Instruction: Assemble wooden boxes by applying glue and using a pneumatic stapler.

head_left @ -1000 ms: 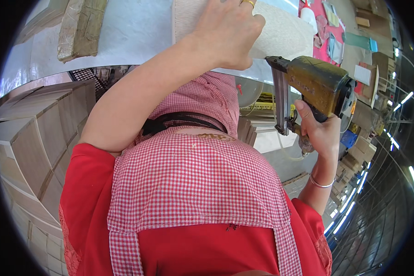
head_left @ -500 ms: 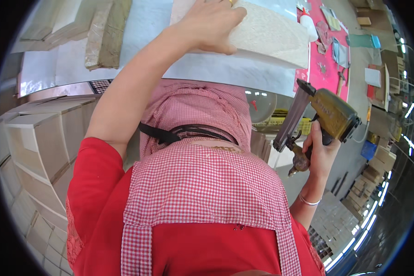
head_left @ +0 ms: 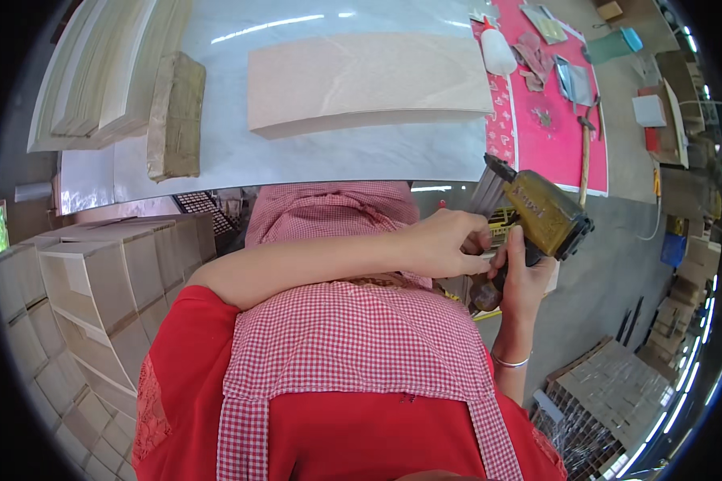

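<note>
My right hand (head_left: 529, 282) is wrapped round the handle of a yellow-brown and black nail gun (head_left: 544, 215), held off the table's near right edge. Across my body reaches my left hand (head_left: 448, 242), its fingers curled at the rear end of the gun's magazine. Those fingertips are partly hidden, but they appear to grip the gun there. On the pale, glossy table (head_left: 329, 164) lies a long light wooden piece (head_left: 369, 80) like a shallow box, apart from both hands.
A tape-wrapped block (head_left: 176, 120) and stacked pale boards (head_left: 108, 72) stand on the table's left. At right, a white glue bottle (head_left: 497, 54) and a hammer (head_left: 585, 156) lie on pink cloth (head_left: 537, 140). Stacked wooden boxes (head_left: 104, 280) rise at my left.
My left hand has left the wooden piece and come down to the nail gun. The gun has shifted left, nearer my body. The wooden piece now shows whole on the table.
</note>
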Demonstrator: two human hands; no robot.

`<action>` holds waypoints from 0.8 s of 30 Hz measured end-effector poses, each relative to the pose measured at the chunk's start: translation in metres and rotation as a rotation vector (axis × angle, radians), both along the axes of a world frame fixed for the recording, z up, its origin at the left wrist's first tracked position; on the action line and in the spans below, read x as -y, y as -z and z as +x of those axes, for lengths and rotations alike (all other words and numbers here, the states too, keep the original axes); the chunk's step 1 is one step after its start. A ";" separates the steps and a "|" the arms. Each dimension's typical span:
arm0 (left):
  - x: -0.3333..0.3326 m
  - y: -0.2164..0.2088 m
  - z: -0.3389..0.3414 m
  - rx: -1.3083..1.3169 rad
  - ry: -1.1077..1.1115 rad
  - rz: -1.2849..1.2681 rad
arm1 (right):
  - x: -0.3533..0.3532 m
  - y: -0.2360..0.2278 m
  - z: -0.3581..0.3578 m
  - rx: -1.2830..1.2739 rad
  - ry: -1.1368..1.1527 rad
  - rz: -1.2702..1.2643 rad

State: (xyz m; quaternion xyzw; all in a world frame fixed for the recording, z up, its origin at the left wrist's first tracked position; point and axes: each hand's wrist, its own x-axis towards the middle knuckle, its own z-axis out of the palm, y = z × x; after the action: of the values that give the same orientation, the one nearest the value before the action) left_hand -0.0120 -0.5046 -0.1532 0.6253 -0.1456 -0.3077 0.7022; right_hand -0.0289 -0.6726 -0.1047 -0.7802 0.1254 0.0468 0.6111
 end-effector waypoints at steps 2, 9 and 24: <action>0.009 0.000 0.000 0.025 -0.016 -0.009 | 0.005 0.001 0.001 -0.005 0.020 0.029; 0.017 -0.031 0.019 0.273 -0.013 0.103 | 0.019 0.002 0.023 0.065 0.056 0.124; 0.019 0.089 0.009 -0.472 0.297 -0.021 | 0.072 0.038 0.122 0.019 0.116 0.028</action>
State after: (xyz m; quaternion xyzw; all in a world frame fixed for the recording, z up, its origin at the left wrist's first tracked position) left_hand -0.0026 -0.5234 -0.2424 0.5009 -0.0714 -0.5429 0.6702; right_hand 0.0930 -0.7444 -0.1427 -0.7635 0.1640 0.0059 0.6246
